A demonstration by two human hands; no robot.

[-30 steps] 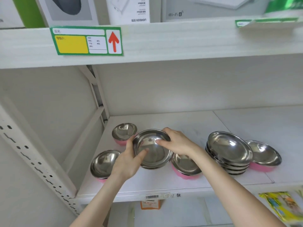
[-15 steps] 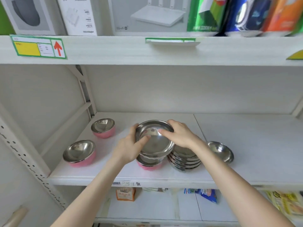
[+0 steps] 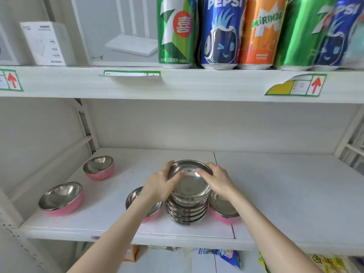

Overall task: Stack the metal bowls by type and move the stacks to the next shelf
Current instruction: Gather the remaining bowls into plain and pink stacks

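A plain steel bowl (image 3: 190, 183) sits on top of a stack of several plain steel bowls (image 3: 186, 212) at the middle of the white shelf (image 3: 285, 194). My left hand (image 3: 160, 186) grips its left rim and my right hand (image 3: 217, 181) grips its right rim. Pink-sided steel bowls stand apart: one at back left (image 3: 99, 167), one at front left (image 3: 61, 198), one just left of the stack (image 3: 136, 198) partly hidden by my left arm, one just right of the stack (image 3: 223, 210).
The shelf board above (image 3: 177, 85) hangs low, carrying soda cans (image 3: 220, 32) and boxes (image 3: 116, 30). A slanted brace (image 3: 65, 154) and upright (image 3: 86, 125) line the left wall. Snack packets (image 3: 226, 257) lie on the shelf below.
Both hands carried the plain bowl rightward from above the pink bowl to the top of the plain stack. The view has swung right and upward.
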